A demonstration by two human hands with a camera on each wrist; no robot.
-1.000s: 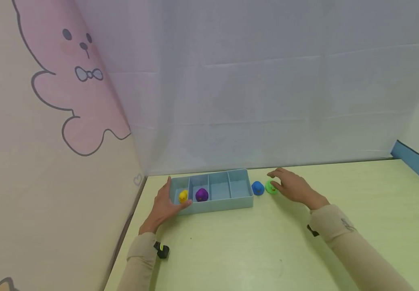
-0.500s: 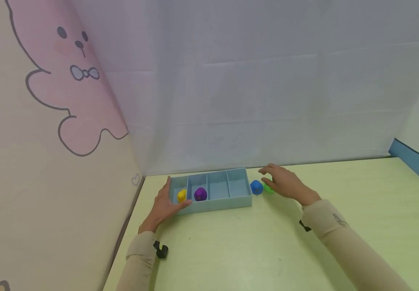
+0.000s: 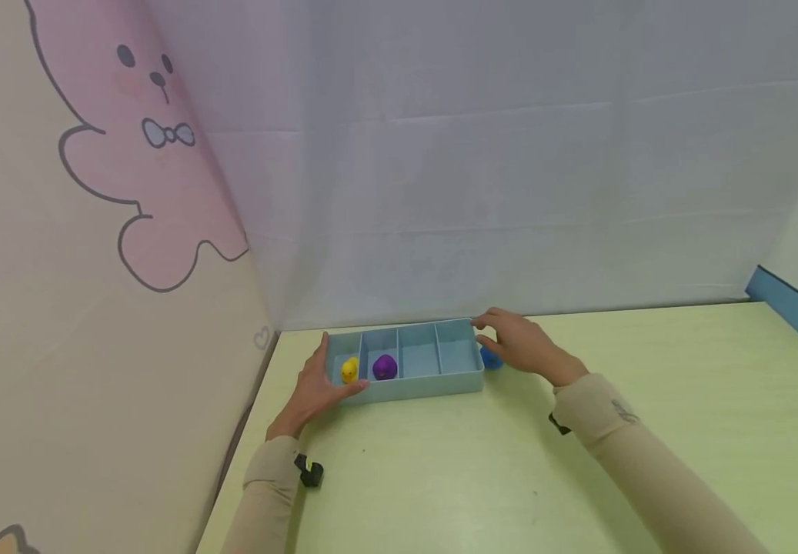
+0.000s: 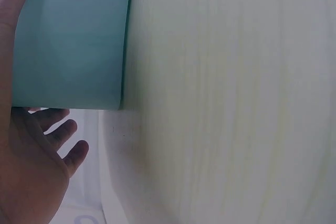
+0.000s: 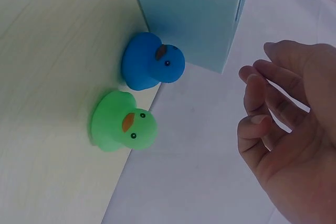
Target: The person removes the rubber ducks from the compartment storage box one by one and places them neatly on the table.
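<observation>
My left hand (image 3: pixel 311 390) rests against the left end of a light blue divided box (image 3: pixel 415 390). Its thumb lies along the front wall; its other fingers reach along the end, and several fingertips stand apart from the wall in the left wrist view. Inside the box, a yellow rubber duck (image 3: pixel 349 370) sits in the leftmost compartment and a purple rubber duck (image 3: pixel 385 368) in the one beside it. My right hand (image 3: pixel 519 345), fingers loosely bent and holding nothing, hovers by the box's right end. Below it stand a blue rubber duck (image 5: pixel 140 62) and a green rubber duck (image 5: pixel 116 123), the green one hidden in the head view.
The box stands near the back edge of a pale yellow-green table (image 3: pixel 440 477). A whitish curtain (image 3: pixel 454 192) hangs behind it. A panel with a pink bear drawing (image 3: pixel 156 185) rises at the left.
My right hand has moved left, from over the green duck past the blue duck to the box's right end. My left hand and the box have stayed in place.
</observation>
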